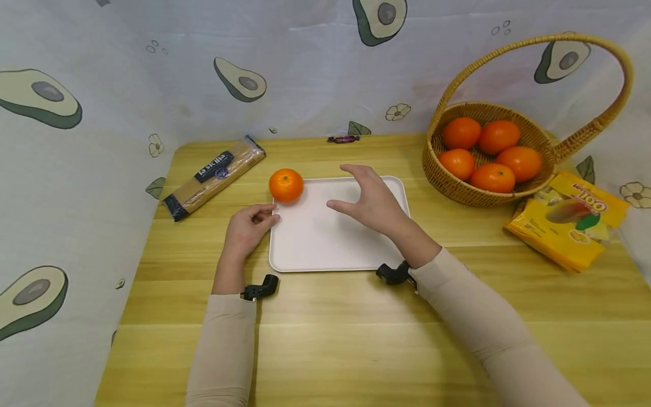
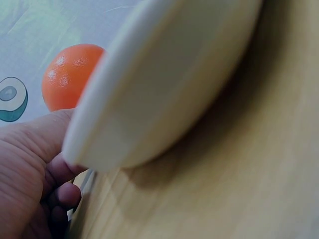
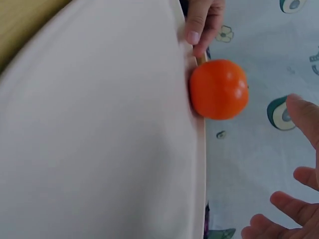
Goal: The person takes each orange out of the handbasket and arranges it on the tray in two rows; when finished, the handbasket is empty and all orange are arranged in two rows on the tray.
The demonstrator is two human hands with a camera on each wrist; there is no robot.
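A white rectangular tray (image 1: 335, 237) lies on the wooden table. In its far left corner sits an orange (image 1: 286, 185), which also shows beyond the tray rim in the left wrist view. My left hand (image 1: 245, 229) grips the tray's left rim, thumb over the edge and the other fingers curled at its outer side. Over the right half of the tray is my right hand (image 1: 371, 200), its thumb and fingers spread wide with nothing between them. In the right wrist view, the right fingers (image 3: 291, 206) are apart from the orange.
At the back right stands a wicker basket (image 1: 432, 175) with a tall handle, holding several oranges. A yellow snack bag (image 1: 564, 226) with a mango picture lies in front of it. A pasta packet (image 1: 213, 178) lies at the back left, and a purple-wrapped candy (image 1: 343, 139) near the back edge.
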